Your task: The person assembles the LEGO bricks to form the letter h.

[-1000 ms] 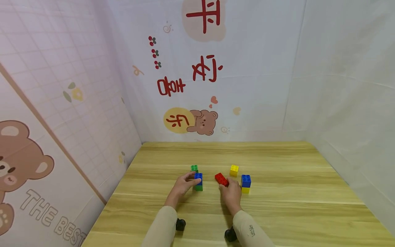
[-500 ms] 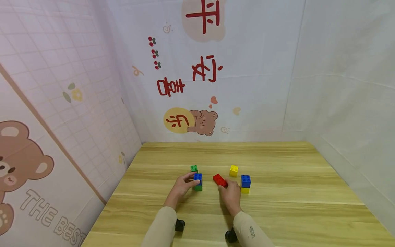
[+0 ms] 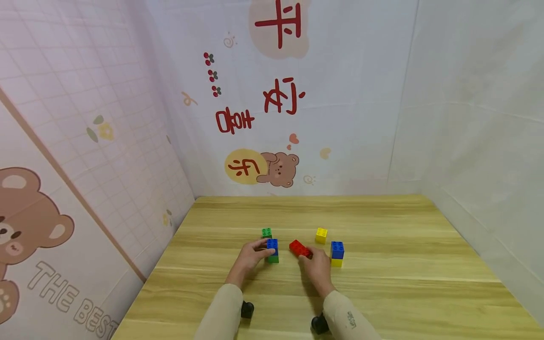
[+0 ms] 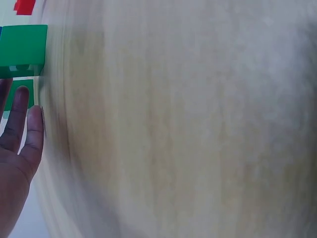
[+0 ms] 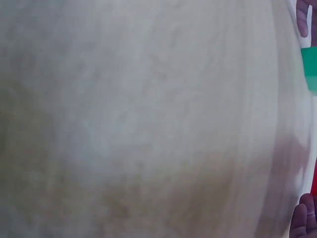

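Observation:
My left hand [image 3: 250, 257] pinches a blue brick [image 3: 272, 244] between thumb and fingers; it sits on top of a green brick [image 3: 273, 259]. In the left wrist view that green brick [image 4: 22, 49] is seen close up above the fingers of my left hand [image 4: 17, 148]. To the right, my right hand [image 3: 318, 267] grips the near end of a red brick [image 3: 299, 248], held at a slant toward the blue and green pair. At its right edge, the right wrist view shows only a sliver of the red brick [image 5: 314, 181] beside the fingertips [image 5: 302, 218].
A second green brick [image 3: 266, 232] stands just behind my left hand. Farther right are a single yellow brick [image 3: 321, 235] and a blue brick [image 3: 337, 249] stacked on a yellow brick [image 3: 336, 262]. All rest on the wood-grain table [image 3: 403, 283], with cloth-covered walls behind and at the sides.
My right hand has moved the red brick a little to the left, closer to the blue and green pair. My left hand keeps its place on the blue brick.

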`<move>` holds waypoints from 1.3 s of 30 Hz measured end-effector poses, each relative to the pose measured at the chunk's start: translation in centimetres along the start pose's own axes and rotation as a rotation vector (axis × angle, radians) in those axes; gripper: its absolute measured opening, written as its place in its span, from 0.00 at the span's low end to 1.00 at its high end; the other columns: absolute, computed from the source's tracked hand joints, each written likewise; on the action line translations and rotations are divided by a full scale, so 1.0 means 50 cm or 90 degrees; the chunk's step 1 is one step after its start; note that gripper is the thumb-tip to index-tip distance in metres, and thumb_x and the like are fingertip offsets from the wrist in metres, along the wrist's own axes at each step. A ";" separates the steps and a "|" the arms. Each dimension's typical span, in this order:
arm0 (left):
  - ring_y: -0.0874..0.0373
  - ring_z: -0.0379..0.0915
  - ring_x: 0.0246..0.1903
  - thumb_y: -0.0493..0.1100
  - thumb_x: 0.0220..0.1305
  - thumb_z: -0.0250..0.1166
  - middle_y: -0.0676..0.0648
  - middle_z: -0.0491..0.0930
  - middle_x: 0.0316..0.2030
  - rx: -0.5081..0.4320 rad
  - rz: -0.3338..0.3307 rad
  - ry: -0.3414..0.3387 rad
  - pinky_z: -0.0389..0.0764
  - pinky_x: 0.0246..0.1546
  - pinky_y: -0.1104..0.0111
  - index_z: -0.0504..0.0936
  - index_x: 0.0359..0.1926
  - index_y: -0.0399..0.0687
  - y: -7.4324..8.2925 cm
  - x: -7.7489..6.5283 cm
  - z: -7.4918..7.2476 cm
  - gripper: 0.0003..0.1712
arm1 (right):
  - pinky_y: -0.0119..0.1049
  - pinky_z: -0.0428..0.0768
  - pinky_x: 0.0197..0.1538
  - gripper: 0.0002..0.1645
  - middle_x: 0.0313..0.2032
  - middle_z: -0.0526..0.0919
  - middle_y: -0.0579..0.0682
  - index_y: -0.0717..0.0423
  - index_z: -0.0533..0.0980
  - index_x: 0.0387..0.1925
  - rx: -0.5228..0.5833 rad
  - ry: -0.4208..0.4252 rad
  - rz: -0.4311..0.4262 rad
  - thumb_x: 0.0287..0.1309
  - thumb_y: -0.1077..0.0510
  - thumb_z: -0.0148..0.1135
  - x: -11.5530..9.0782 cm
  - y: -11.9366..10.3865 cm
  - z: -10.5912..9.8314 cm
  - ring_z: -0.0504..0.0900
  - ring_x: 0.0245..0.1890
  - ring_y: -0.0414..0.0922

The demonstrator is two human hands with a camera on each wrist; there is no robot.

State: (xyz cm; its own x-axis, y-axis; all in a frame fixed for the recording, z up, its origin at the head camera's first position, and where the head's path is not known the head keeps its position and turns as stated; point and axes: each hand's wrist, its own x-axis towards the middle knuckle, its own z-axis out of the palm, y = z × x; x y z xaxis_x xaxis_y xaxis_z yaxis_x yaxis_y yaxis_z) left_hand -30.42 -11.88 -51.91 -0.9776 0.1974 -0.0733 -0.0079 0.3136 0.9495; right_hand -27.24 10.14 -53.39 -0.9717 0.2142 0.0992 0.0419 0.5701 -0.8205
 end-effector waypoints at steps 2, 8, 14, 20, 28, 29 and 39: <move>0.42 0.71 0.59 0.50 0.62 0.71 0.39 0.77 0.58 -0.001 -0.007 0.004 0.69 0.61 0.48 0.74 0.66 0.40 -0.001 0.002 0.001 0.36 | 0.49 0.79 0.48 0.21 0.45 0.82 0.60 0.68 0.80 0.51 0.004 -0.012 0.005 0.59 0.61 0.69 0.001 -0.005 0.000 0.77 0.40 0.52; 0.43 0.72 0.58 0.52 0.62 0.72 0.40 0.78 0.58 0.015 -0.012 0.008 0.70 0.61 0.48 0.74 0.66 0.41 0.004 0.002 0.004 0.36 | 0.47 0.80 0.46 0.24 0.46 0.83 0.57 0.66 0.78 0.56 0.034 -0.027 -0.007 0.61 0.59 0.69 0.012 -0.026 -0.009 0.78 0.40 0.50; 0.44 0.73 0.57 0.53 0.60 0.72 0.41 0.79 0.56 0.029 -0.022 0.011 0.71 0.60 0.48 0.76 0.65 0.40 0.008 -0.002 0.007 0.36 | 0.44 0.80 0.42 0.25 0.45 0.83 0.57 0.65 0.78 0.58 0.054 -0.029 -0.049 0.62 0.57 0.68 0.022 -0.057 -0.034 0.79 0.40 0.50; 0.46 0.75 0.55 0.54 0.59 0.73 0.43 0.80 0.54 0.047 -0.020 0.009 0.72 0.59 0.49 0.78 0.63 0.41 0.011 -0.001 0.009 0.35 | 0.45 0.82 0.41 0.25 0.47 0.82 0.58 0.65 0.79 0.56 0.030 -0.019 -0.114 0.61 0.57 0.70 0.024 -0.070 -0.061 0.81 0.42 0.52; 0.47 0.76 0.53 0.52 0.58 0.74 0.43 0.81 0.53 0.055 0.005 -0.005 0.75 0.56 0.50 0.79 0.62 0.41 0.017 0.007 0.022 0.34 | 0.44 0.81 0.41 0.25 0.48 0.81 0.56 0.62 0.79 0.57 0.024 -0.052 -0.132 0.62 0.54 0.69 0.040 -0.073 -0.112 0.79 0.45 0.52; 0.47 0.76 0.52 0.52 0.59 0.74 0.43 0.81 0.52 0.056 0.007 -0.008 0.75 0.55 0.50 0.79 0.62 0.41 0.018 0.008 0.025 0.34 | 0.45 0.81 0.42 0.25 0.48 0.81 0.56 0.61 0.79 0.57 0.025 -0.053 -0.131 0.61 0.54 0.69 0.044 -0.072 -0.119 0.79 0.46 0.51; 0.50 0.77 0.50 0.50 0.58 0.75 0.46 0.83 0.48 0.050 0.024 -0.021 0.77 0.54 0.52 0.82 0.58 0.42 0.034 0.013 0.061 0.29 | 0.47 0.82 0.47 0.27 0.50 0.81 0.58 0.64 0.77 0.60 0.010 -0.069 -0.141 0.62 0.56 0.68 0.079 -0.043 -0.186 0.80 0.47 0.53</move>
State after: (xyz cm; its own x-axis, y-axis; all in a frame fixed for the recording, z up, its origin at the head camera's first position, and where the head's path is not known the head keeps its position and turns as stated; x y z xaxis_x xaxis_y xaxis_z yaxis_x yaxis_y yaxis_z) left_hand -30.41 -8.36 -51.27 -0.9695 0.2399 -0.0494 0.0463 0.3775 0.9248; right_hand -29.00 17.14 -46.02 -0.9760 -0.0025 0.2176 -0.1785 0.5810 -0.7941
